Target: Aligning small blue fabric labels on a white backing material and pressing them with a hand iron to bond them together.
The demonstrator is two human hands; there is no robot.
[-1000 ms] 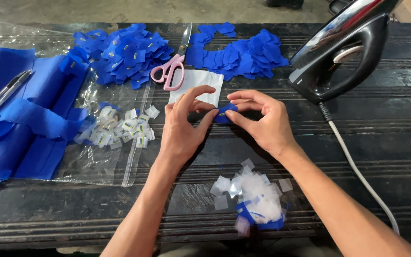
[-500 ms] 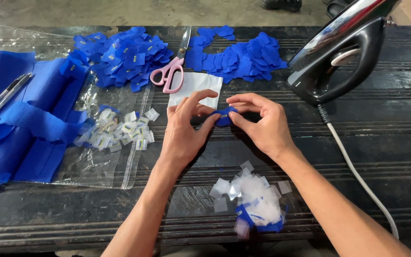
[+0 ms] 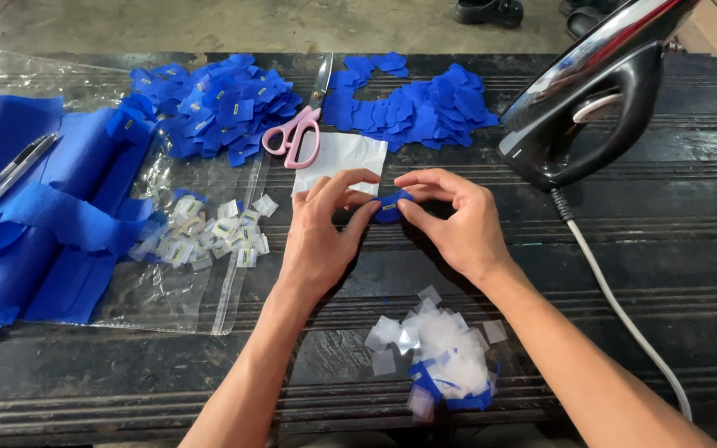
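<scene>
Piece: one small blue felt piece (image 3: 392,205), mid-table, pinched between both hands.
Left hand (image 3: 321,241): fingertips closed on the piece's left edge.
Right hand (image 3: 450,222): thumb and forefinger closed on its right edge.
Heaps: two blue felt cutout piles (image 3: 209,104), (image 3: 412,104); counts unreadable.
Nearby: one pink-handled scissors (image 3: 296,133); one black iron (image 3: 587,108), top cut off.
Scraps: white backing squares (image 3: 437,344), uncounted.

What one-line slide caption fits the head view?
Left hand and right hand pinch a small blue fabric piece over a dark table.
</scene>
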